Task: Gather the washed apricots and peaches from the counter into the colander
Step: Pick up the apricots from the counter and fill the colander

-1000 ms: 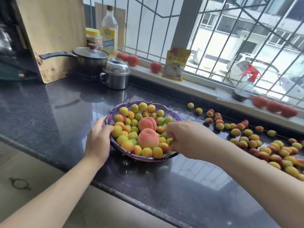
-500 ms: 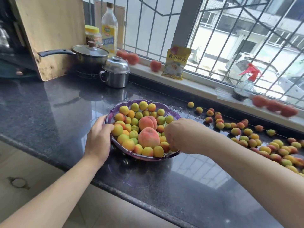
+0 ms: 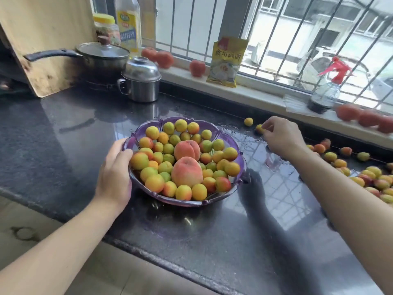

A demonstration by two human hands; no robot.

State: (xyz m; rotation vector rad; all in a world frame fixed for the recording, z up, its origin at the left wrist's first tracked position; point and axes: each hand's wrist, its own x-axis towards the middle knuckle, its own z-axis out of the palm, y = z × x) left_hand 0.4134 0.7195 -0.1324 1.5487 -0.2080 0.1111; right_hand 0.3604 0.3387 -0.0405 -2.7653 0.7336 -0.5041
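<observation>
A purple plastic colander (image 3: 214,127) sits on the dark counter, heaped with several small apricots and two peaches (image 3: 186,171). My left hand (image 3: 116,173) grips its left rim, thumb over the edge beside an apricot. To the right of the colander, my right hand (image 3: 280,136) pinches a small yellow apricot (image 3: 259,128) lying on the wet counter. Another loose apricot (image 3: 248,121) lies just left of it. Several more apricots (image 3: 365,173) are spread over the counter at the far right.
A lidded steel pot (image 3: 141,81) and a saucepan (image 3: 102,56) stand behind the colander. Tomatoes (image 3: 197,68), a yellow packet (image 3: 227,61) and a spray bottle (image 3: 325,90) line the windowsill. A wooden board (image 3: 42,39) leans at the left. The counter's front edge (image 3: 148,254) runs below.
My right hand left the colander's right side and reached back right to a loose apricot near the sill. My left hand stayed on the colander rim.
</observation>
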